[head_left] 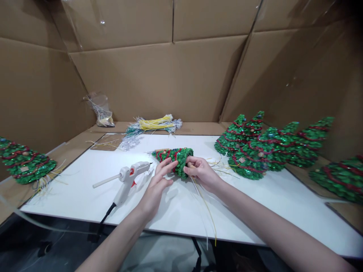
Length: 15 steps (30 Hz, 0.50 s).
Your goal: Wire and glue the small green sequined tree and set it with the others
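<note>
A small green Christmas tree [183,164] with red garland lies on its side on the white board, its tip pointing left and its base to the right. The outstretched fingers of my left hand [159,185] rest against its near side, spread apart. At the tree's base, my right hand [201,172] is closed in a pinch on thin wires, its fingertips partly hidden at the base opening. White and yellow wires [202,196] trail from there over the board's front edge. Left of my left hand lies a white hot glue gun [126,185] with a glue stick in its back.
Several decorated trees [249,158] stand on the right, and another tree [25,162] is at far left. Bundled yellow, white and green wires [155,124] lie at the back, near a plastic bag [103,113]. Cardboard walls [159,79] enclose the white board [82,196].
</note>
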Each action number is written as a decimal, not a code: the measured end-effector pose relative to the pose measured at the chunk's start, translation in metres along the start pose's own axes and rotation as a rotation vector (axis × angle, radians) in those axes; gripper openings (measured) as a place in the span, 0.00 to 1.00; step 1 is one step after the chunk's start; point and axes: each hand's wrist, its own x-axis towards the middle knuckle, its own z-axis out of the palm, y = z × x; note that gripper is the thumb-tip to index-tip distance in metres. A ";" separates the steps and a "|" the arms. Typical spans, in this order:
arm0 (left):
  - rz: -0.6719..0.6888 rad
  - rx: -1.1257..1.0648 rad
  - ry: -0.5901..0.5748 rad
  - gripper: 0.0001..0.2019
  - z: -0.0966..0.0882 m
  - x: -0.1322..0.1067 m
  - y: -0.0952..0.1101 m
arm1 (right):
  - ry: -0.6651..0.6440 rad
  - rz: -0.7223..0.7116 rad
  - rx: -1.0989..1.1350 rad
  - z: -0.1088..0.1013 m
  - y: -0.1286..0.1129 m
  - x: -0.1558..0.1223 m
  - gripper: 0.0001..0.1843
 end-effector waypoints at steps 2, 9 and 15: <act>-0.006 -0.018 -0.005 0.25 0.000 0.000 0.000 | -0.001 0.003 0.001 0.000 -0.001 0.000 0.22; -0.014 -0.111 0.012 0.20 0.001 -0.001 0.000 | -0.003 0.007 -0.015 0.001 -0.001 -0.001 0.22; 0.000 -0.135 0.047 0.20 0.001 -0.001 -0.002 | -0.007 0.006 -0.041 0.000 0.001 0.000 0.23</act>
